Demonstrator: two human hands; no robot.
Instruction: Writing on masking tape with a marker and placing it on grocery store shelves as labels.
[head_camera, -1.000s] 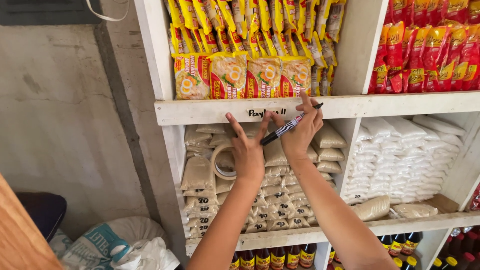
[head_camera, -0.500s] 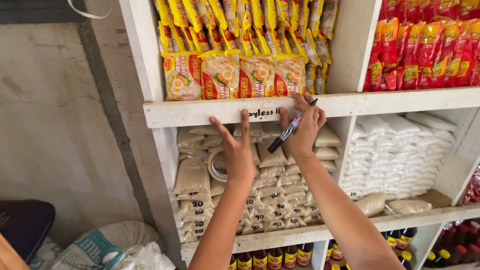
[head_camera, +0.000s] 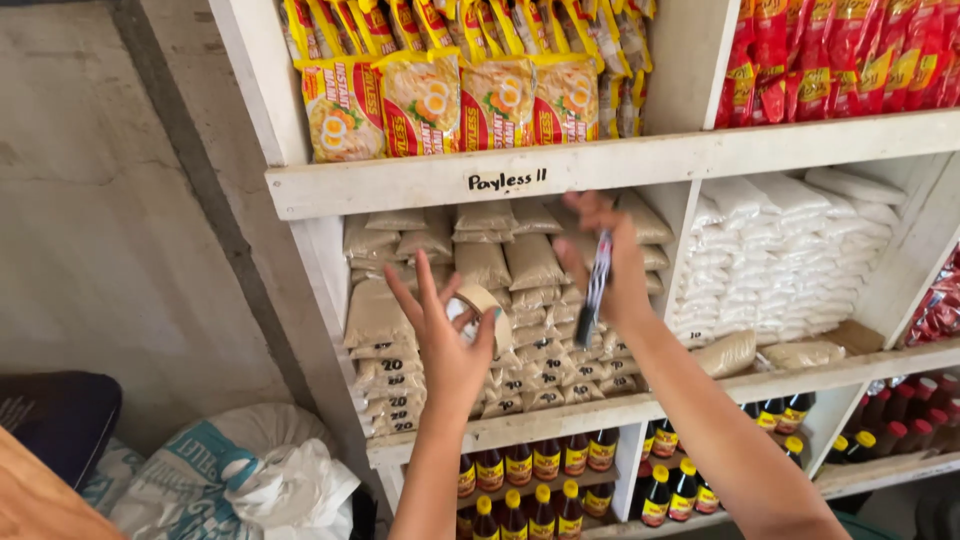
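Head view showed a dark marker pen (head_camera: 594, 290) gripped in the right hand (head_camera: 612, 265), its long axis running nearly upright with the lower end tilted a little toward the left, held in front of the middle shelf compartment and just below the white shelf edge (head_camera: 640, 160), where a handwritten label sat on the front face. The right hand was closed around the pen, though motion blur hid how the fingers lay. A roll of tan tape (head_camera: 478, 305) sat against the left hand (head_camera: 448, 345), looped by the thumb side, while that hand's fingers were spread wide with the palm facing the shelves. The tape lay just to the left of the pen and slightly lower; the two hands were near each other but apart, and the right hand was the one nearer the labelled shelf edge. Behind both hands the compartment held stacked small bags of brownish grains (head_camera: 520, 265), many with numbers written on them. The next compartment to the right held stacked white bags (head_camera: 770, 250). Above, yellow and red noodle packets (head_camera: 430, 95) stood in a row, with red packets (head_camera: 850, 50) further right. Below, dark sauce bottles (head_camera: 530, 470) with yellow and red caps filled the bottom shelf.
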